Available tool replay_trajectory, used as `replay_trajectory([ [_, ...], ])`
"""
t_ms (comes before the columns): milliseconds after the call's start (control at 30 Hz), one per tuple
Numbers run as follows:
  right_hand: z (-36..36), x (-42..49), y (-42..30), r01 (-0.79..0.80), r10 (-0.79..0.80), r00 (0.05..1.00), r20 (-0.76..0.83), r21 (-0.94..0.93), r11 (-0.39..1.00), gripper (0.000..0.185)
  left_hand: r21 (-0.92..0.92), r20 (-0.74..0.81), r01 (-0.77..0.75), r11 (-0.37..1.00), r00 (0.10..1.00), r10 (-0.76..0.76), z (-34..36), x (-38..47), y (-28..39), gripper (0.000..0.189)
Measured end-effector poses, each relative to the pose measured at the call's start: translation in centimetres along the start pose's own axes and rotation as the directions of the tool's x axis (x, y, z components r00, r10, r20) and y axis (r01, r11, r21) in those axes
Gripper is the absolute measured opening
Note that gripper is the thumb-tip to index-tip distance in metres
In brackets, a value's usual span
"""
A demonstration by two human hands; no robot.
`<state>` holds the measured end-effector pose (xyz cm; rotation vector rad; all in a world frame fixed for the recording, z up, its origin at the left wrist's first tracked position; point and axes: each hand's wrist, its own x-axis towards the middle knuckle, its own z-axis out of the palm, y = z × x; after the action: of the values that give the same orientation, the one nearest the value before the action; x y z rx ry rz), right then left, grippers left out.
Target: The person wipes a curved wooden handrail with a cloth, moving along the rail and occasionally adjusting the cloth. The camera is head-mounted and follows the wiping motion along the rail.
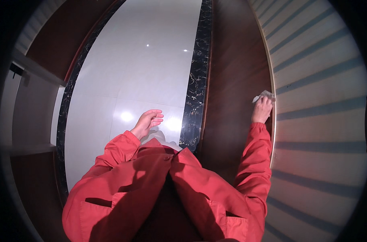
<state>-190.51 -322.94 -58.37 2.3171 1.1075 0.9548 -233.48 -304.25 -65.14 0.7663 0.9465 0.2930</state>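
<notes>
My right hand (262,109) grips a crumpled whitish-grey cloth (265,96). It is at the upper part of a dark brown wall panel (238,75), by the narrow light trim (273,133) along the panel's top. The cloth appears to touch the trim; how firmly it presses cannot be told. Over the pale floor, in front of my body, my left hand (147,121) holds nothing, its fingers loosely bent and a little apart. Both arms are in red jacket sleeves.
A black marbled border (198,72) runs between the glossy pale floor (135,69) and the panel. Striped wall covering (316,127) rises above the trim. Across the corridor are another dark brown panel (62,36) and a recessed grey door (35,112) with a dark handle.
</notes>
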Motion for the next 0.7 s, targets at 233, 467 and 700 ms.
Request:
replay_trajectory([
  [233,5.0,-13.0,-6.6,0.241,-0.238,0.805,0.544,0.066,0.968,0.031,-0.060,-0.041,0.133,0.989,0.990,-0.136,-2.0,6.0,3.4,0.026],
  [467,4.4,-4.3,-3.4,0.047,-0.082,0.915,0.394,0.099,0.994,0.026,0.020,0.011,0.090,0.996,0.996,-0.090,-1.9,14.0,11.4,0.026],
  [700,1.7,8.5,-0.6,-0.042,0.034,0.995,0.090,0.086,0.995,0.034,0.008,0.188,0.087,0.996,0.978,-0.087,-0.2,18.2,15.8,0.027],
])
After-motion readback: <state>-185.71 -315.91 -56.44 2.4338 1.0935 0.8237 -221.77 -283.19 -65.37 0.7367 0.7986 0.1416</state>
